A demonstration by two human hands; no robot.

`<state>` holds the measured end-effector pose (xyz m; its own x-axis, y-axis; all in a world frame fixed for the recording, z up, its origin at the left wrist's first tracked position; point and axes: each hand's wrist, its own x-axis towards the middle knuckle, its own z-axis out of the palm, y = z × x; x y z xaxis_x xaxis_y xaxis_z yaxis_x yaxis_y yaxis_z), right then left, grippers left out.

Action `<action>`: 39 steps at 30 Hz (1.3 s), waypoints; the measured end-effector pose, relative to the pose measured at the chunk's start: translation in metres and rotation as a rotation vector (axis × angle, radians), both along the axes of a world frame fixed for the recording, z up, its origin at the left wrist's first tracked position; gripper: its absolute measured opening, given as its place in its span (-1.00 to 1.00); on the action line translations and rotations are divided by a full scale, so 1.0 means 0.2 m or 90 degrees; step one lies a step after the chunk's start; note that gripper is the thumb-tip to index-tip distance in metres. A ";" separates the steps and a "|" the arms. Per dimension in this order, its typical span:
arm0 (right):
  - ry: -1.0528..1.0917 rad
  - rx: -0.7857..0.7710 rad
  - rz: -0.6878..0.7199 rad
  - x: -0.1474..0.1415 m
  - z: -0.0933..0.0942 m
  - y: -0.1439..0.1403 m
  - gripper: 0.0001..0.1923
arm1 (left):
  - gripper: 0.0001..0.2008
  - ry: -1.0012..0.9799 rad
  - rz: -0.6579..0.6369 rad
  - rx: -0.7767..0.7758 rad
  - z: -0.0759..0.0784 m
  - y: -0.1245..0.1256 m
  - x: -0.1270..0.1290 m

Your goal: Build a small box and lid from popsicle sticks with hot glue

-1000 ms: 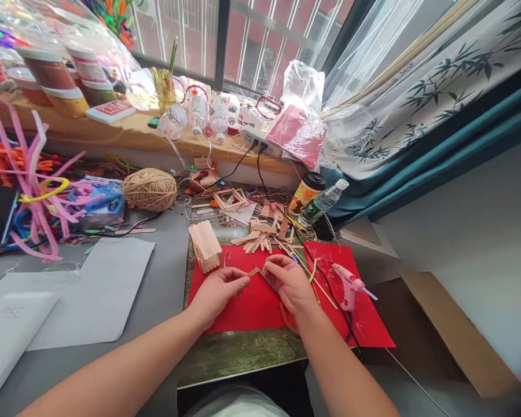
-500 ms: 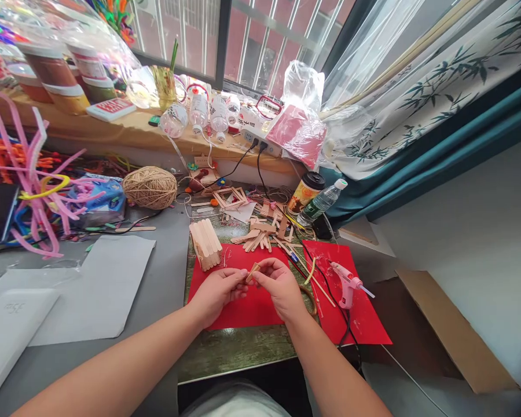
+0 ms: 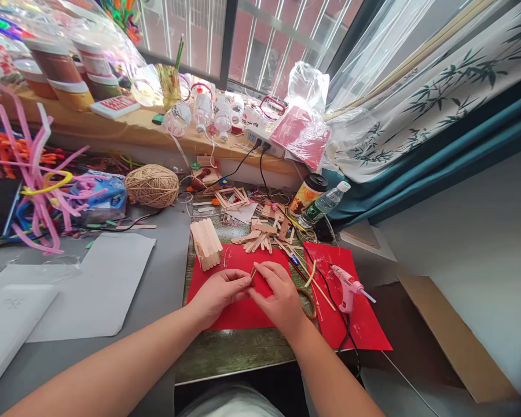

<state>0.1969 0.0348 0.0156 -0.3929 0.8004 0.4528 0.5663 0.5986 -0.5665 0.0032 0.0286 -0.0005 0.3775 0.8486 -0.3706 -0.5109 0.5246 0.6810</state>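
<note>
Both hands meet over the red paper sheet (image 3: 243, 313) near the front edge of the desk (image 3: 165, 289). Left hand (image 3: 219, 292) and right hand (image 3: 278, 295) pinch a small wooden stick piece (image 3: 253, 272) between fingertips, thumbs and forefingers pressed together on it; only its tip shows above the fingers, tilted. Piece held just above the sheet, touching it or not cannot tell.

Just behind the left hand, a glued block of popsicle sticks (image 3: 206, 243) lies at the sheet's back left corner. Behind the right hand, loose popsicle sticks (image 3: 260, 234) in a scattered heap. Right of the right hand, a second red sheet (image 3: 360, 324) carries a pink glue gun (image 3: 346, 286), nozzle pointing right, black cord trailing toward the front edge. Thin wooden skewers (image 3: 312, 281) lie between hand and gun.

Further back: square stick frame (image 3: 232, 198), ball of twine (image 3: 151, 185), paper cup (image 3: 307, 194), plastic water bottle (image 3: 323, 204) beside it. Left edge: pink pipe cleaners (image 3: 39, 174), white paper sheets (image 3: 95, 284) near the front left. Power strip (image 3: 263, 142) on the window ledge.
</note>
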 end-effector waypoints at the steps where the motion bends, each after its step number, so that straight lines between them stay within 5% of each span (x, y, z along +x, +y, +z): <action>1: -0.009 0.015 -0.001 0.00 0.00 0.00 -0.40 | -0.70 0.002 -0.002 0.000 0.00 0.00 0.00; 11: -0.018 0.030 0.040 -0.02 -0.01 0.01 -0.33 | -0.64 0.037 -0.024 0.038 -0.01 0.01 -0.02; 27: -0.007 -0.080 0.090 0.02 -0.02 0.03 -0.36 | -0.69 0.216 -0.074 0.118 0.01 0.03 -0.05; 39: 0.031 -0.135 0.074 0.05 -0.03 -0.01 -0.32 | -0.71 0.212 -0.152 0.193 0.02 0.04 -0.08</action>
